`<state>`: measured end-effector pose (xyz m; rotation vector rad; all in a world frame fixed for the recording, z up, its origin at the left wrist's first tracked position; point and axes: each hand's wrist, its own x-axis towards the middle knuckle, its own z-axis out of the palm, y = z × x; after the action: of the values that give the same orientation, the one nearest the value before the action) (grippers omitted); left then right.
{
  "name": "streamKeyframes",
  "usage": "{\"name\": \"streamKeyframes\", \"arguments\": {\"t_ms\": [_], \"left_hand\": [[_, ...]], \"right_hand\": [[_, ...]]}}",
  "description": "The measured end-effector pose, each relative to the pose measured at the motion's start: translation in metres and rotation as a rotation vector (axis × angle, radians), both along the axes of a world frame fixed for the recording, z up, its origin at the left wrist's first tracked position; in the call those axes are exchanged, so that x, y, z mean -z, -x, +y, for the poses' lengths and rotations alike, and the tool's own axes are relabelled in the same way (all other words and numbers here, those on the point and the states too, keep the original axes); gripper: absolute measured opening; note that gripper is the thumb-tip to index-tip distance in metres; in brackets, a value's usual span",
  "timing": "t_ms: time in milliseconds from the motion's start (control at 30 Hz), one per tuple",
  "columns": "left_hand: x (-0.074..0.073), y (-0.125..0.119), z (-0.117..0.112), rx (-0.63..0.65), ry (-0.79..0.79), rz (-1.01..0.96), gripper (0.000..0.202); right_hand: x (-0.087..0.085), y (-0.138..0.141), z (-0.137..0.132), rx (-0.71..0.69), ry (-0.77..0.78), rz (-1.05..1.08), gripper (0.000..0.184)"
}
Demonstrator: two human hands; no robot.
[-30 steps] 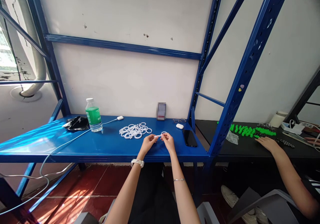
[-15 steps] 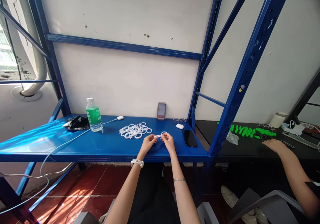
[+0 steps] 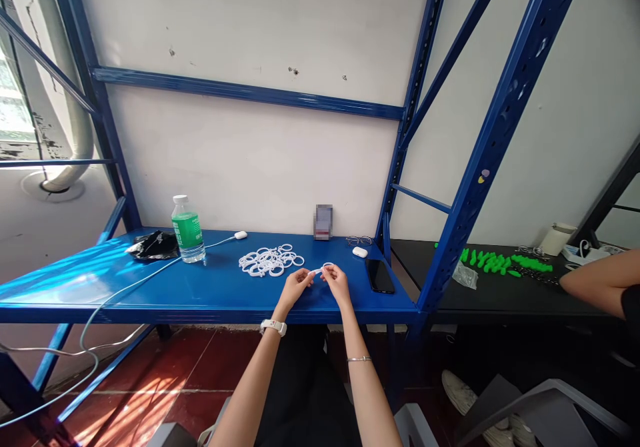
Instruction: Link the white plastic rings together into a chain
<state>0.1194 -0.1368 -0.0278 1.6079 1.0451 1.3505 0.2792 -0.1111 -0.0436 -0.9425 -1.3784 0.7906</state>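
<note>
Between my two hands is a small white ring (image 3: pixel 328 264), pinched at both sides above the front of the blue table (image 3: pixel 210 294). My left hand (image 3: pixel 297 287) grips its left part and wears a white watch at the wrist. Fingers of my right hand (image 3: pixel 336 283) close on the ring's right part. The fingertips hide much of the ring. A loose pile of white rings (image 3: pixel 270 261) lies on the table to the left of and beyond my hands.
Left of the pile stand a water bottle (image 3: pixel 189 230) and a black plastic bag (image 3: pixel 154 245); a white cable (image 3: pixel 145 277) crosses there. To the right lie a black phone (image 3: pixel 380 276) and a white case (image 3: pixel 359 252). A co-worker's arm (image 3: pixel 600 284) reaches over the black table with green pieces (image 3: pixel 495 262).
My hands stay nearly still with the white ring. The co-worker's arm at the right has shifted, and their hand no longer shows beside the green pieces.
</note>
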Motion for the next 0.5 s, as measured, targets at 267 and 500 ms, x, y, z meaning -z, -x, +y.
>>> {"name": "streamKeyframes", "arguments": {"t_ms": [267,500], "left_hand": [[0.0011,-0.0004,0.0052,0.047,0.002,-0.016,0.059],[0.0009,-0.0013,0.0055,0.044,0.003,0.006,0.059]], "right_hand": [[0.0021,-0.0008,0.0033,-0.006,-0.020,-0.011,0.044],[0.0000,-0.0012,0.0018,-0.086,-0.035,-0.029,0.049]]}}
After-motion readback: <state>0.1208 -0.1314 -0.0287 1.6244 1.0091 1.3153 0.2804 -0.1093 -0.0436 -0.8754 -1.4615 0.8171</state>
